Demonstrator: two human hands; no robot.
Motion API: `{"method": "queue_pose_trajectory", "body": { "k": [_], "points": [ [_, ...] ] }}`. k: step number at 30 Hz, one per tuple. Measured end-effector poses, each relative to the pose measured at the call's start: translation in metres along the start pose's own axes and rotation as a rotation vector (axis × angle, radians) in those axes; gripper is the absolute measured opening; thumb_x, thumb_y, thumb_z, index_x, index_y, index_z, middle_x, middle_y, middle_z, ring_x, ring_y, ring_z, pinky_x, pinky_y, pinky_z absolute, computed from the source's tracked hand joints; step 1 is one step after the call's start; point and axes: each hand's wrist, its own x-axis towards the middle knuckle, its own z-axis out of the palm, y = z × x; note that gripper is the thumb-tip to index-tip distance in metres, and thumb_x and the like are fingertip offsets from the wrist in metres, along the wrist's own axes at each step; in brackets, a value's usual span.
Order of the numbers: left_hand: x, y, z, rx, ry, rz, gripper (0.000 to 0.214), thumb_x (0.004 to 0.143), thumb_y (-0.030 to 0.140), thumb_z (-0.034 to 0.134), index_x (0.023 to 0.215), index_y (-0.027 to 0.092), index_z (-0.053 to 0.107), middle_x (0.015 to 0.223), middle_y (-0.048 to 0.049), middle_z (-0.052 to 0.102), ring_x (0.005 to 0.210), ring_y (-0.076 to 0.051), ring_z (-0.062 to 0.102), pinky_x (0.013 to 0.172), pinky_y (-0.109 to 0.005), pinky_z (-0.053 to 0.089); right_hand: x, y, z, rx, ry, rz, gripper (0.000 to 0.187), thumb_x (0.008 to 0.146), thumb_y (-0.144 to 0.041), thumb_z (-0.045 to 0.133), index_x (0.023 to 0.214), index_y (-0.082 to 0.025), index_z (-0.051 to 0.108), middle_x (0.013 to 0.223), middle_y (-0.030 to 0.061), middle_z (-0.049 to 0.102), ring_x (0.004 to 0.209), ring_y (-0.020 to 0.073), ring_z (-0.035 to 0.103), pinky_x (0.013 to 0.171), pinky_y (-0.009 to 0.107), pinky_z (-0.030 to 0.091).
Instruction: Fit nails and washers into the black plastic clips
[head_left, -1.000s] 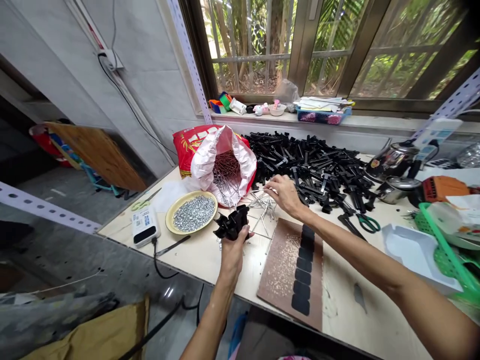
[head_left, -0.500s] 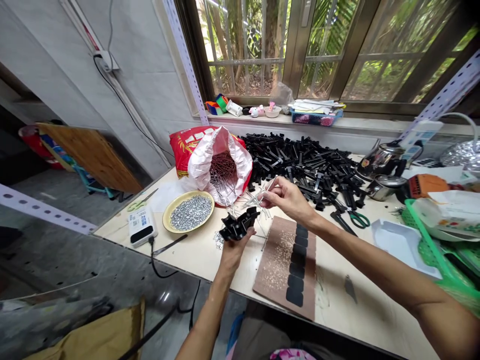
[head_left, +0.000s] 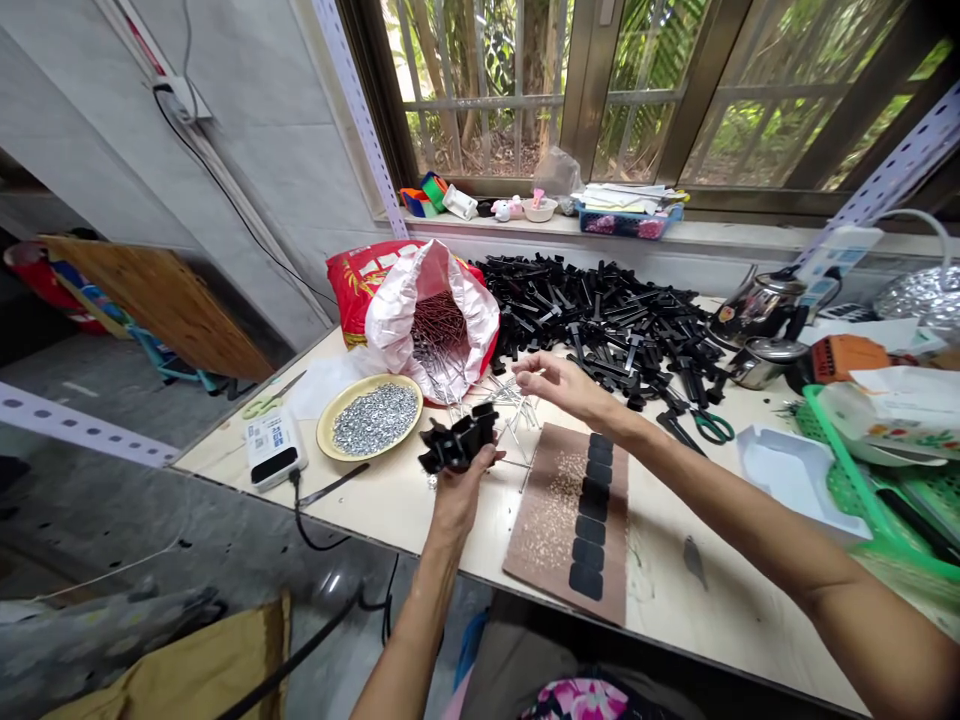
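Observation:
My left hand (head_left: 457, 492) is closed around a bundle of black plastic clips (head_left: 457, 444), held just above the table's front part. My right hand (head_left: 559, 385) hovers over a loose scatter of long steel nails (head_left: 514, 408), its fingers pinched together on what looks like a thin nail. Behind the nails, an open red and white bag (head_left: 420, 305) lies on its side, full of more nails. A big pile of black plastic parts (head_left: 600, 320) covers the table behind my right hand.
A yellow plate of small silver screws (head_left: 371, 418) sits left of my left hand, beside a power bank (head_left: 271, 450) with a cable. A brown board with black pads (head_left: 574, 510) lies under my right forearm. Scissors (head_left: 705, 425), a white tray (head_left: 795, 478), a kettle (head_left: 757, 310) and green baskets (head_left: 885, 470) are at right.
My right hand rose from the nail scatter with a pinched nail, then shifted slightly left above it. My left hand stayed closed on the black clips and turned them a little.

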Motion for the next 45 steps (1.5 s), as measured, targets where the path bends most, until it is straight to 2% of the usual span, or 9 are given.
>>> {"method": "queue_pose_trajectory", "body": {
  "k": [5, 9, 12, 17, 19, 23, 39, 42, 45],
  "points": [
    [-0.006, 0.010, 0.004, -0.059, 0.022, 0.027, 0.032, 0.060, 0.024, 0.080, 0.089, 0.016, 0.069, 0.090, -0.0048, 0.072, 0.088, -0.021, 0.066, 0.086, -0.039, 0.052, -0.003, 0.031, 0.039, -0.554, -0.121, 0.370, 0.029, 0.082, -0.037, 0.060, 0.063, -0.014, 0.063, 0.072, 0.0083, 0.065, 0.080, 0.0211, 0.060, 0.074, 0.032, 0.042],
    [-0.003, 0.012, 0.003, -0.067, 0.016, 0.023, 0.032, 0.059, 0.024, 0.081, 0.089, 0.016, 0.070, 0.089, -0.0052, 0.072, 0.088, -0.021, 0.067, 0.086, -0.040, 0.052, -0.009, 0.040, 0.074, -0.582, -0.109, 0.449, 0.013, 0.075, -0.019, 0.062, 0.063, -0.013, 0.062, 0.075, 0.0138, 0.067, 0.088, 0.0267, 0.062, 0.077, 0.035, 0.042],
    [-0.001, 0.013, -0.002, -0.120, 0.000, 0.018, 0.032, 0.058, 0.023, 0.081, 0.087, 0.016, 0.070, 0.088, -0.0042, 0.071, 0.086, -0.020, 0.066, 0.083, -0.040, 0.053, -0.009, 0.039, 0.072, -0.524, -0.079, 0.482, 0.012, 0.078, -0.018, 0.055, 0.073, -0.013, 0.064, 0.072, 0.0113, 0.067, 0.076, 0.0226, 0.064, 0.067, 0.031, 0.045],
    [0.000, 0.007, -0.011, -0.017, -0.001, -0.024, 0.034, 0.059, 0.024, 0.081, 0.090, 0.015, 0.070, 0.090, -0.0064, 0.073, 0.088, -0.021, 0.067, 0.092, -0.042, 0.048, -0.005, 0.018, 0.032, -0.050, 0.244, 0.224, 0.046, 0.087, -0.027, 0.050, 0.131, -0.017, 0.040, 0.076, 0.0006, 0.066, 0.063, 0.0133, 0.062, 0.062, 0.026, 0.050],
    [0.001, 0.001, -0.012, 0.067, -0.026, -0.047, 0.039, 0.060, 0.027, 0.081, 0.095, 0.014, 0.070, 0.095, -0.0093, 0.073, 0.095, -0.023, 0.066, 0.098, -0.043, 0.044, -0.004, -0.002, 0.020, 0.187, 0.371, 0.046, 0.054, 0.086, -0.032, 0.054, 0.135, -0.021, 0.034, 0.078, -0.0009, 0.065, 0.063, 0.0133, 0.062, 0.064, 0.028, 0.051],
    [0.002, -0.009, -0.009, 0.111, -0.065, -0.041, 0.049, 0.061, 0.031, 0.080, 0.105, 0.015, 0.067, 0.107, -0.0126, 0.070, 0.107, -0.027, 0.062, 0.100, -0.045, 0.040, -0.004, -0.039, 0.019, 0.323, 0.335, -0.106, 0.035, 0.086, -0.034, 0.057, 0.118, -0.023, 0.047, 0.079, -0.0006, 0.066, 0.076, 0.0141, 0.065, 0.073, 0.029, 0.052],
    [0.003, -0.001, -0.009, 0.209, -0.009, -0.041, 0.048, 0.058, 0.027, 0.080, 0.103, 0.014, 0.067, 0.106, -0.0108, 0.070, 0.107, -0.027, 0.061, 0.098, -0.044, 0.041, -0.012, -0.031, 0.030, -0.160, 0.157, -0.281, 0.021, 0.091, -0.031, 0.053, 0.110, -0.025, 0.060, 0.112, 0.0041, 0.064, 0.107, 0.0191, 0.056, 0.095, 0.037, 0.039],
    [0.004, 0.000, -0.017, 0.155, 0.034, -0.016, 0.048, 0.060, 0.031, 0.079, 0.103, 0.014, 0.067, 0.105, -0.0115, 0.071, 0.103, -0.025, 0.064, 0.097, -0.041, 0.042, -0.015, -0.013, 0.029, -0.226, 0.272, -0.155, 0.021, 0.093, -0.033, 0.048, 0.104, -0.021, 0.061, 0.106, 0.0063, 0.064, 0.100, 0.0194, 0.056, 0.089, 0.036, 0.042],
    [0.004, 0.003, -0.023, 0.135, 0.052, 0.023, 0.049, 0.062, 0.031, 0.079, 0.105, 0.014, 0.066, 0.106, -0.0115, 0.070, 0.103, -0.024, 0.064, 0.098, -0.041, 0.042, -0.025, 0.015, 0.048, -0.438, 0.032, 0.031, 0.021, 0.090, -0.030, 0.052, 0.077, -0.018, 0.064, 0.080, 0.0058, 0.063, 0.081, 0.0196, 0.055, 0.076, 0.035, 0.043]
  ]
}}
